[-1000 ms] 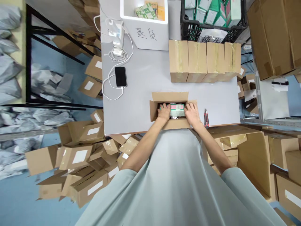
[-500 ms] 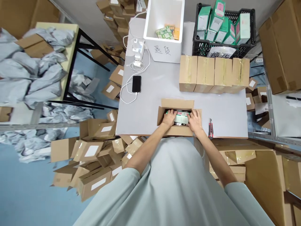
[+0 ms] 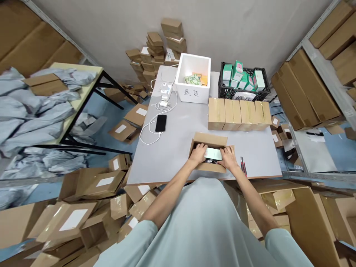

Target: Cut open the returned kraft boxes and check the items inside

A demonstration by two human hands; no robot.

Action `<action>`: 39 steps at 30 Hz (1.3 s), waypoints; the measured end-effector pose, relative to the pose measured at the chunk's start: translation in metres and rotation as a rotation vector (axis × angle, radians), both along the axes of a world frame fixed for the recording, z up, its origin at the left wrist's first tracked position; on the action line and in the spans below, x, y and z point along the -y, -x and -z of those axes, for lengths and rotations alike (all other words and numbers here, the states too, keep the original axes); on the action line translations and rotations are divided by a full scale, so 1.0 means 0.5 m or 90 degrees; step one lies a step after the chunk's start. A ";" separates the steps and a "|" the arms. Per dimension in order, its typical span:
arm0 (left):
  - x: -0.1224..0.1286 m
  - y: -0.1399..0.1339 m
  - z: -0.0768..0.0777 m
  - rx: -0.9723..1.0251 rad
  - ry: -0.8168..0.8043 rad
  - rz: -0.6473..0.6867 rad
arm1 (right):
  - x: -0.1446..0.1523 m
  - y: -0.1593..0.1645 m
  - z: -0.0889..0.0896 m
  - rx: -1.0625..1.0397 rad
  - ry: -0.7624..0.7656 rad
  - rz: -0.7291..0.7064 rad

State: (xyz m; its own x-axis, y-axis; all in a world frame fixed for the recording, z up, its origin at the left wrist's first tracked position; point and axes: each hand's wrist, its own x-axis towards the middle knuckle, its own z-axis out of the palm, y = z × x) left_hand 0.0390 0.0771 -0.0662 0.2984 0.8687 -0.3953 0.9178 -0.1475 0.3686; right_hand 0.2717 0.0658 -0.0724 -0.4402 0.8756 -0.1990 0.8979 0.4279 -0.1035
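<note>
An open cardboard box (image 3: 211,139) sits near the table's front edge with its flaps out. In its opening is a pale green and white carton (image 3: 213,153). My left hand (image 3: 198,153) grips the carton's left end, and my right hand (image 3: 228,157) grips its right end, fingers curled over it. Some crumpled material shows just below the carton; the rest of the box's inside is hidden. To the right of my right hand, a red and black utility knife (image 3: 243,166) lies on the table.
On the grey table (image 3: 167,159) are a phone (image 3: 161,123) on a white cable, a foam box (image 3: 191,97), a row of taped cartons (image 3: 232,114) and a black crate (image 3: 244,95) of green packages. Opened boxes (image 3: 105,181) crowd the floor at left; a large carton (image 3: 308,211) stands at right.
The head view has tilted up, showing more wall. The carton between my hands has turned: its pink and green face no longer shows, and a plain pale side faces up.
</note>
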 end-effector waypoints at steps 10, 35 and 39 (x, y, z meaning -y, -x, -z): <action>0.039 0.181 -0.145 0.571 -0.124 -0.198 | 0.046 0.012 -0.162 -0.379 -0.044 0.244; 0.106 0.268 -0.120 0.914 -0.043 -0.355 | 0.293 0.284 -0.137 -0.845 0.415 0.502; 0.129 0.269 -0.128 0.899 -0.040 -0.351 | 0.303 0.310 -0.135 -0.819 0.376 0.455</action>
State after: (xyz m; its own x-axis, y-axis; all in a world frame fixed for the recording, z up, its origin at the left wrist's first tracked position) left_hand -0.0956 0.0126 -0.0024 0.0307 0.9990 -0.0313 -0.2284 0.0375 0.9728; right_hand 0.1166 -0.0858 -0.0049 -0.1247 0.9052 -0.4063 0.0727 -0.4001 -0.9136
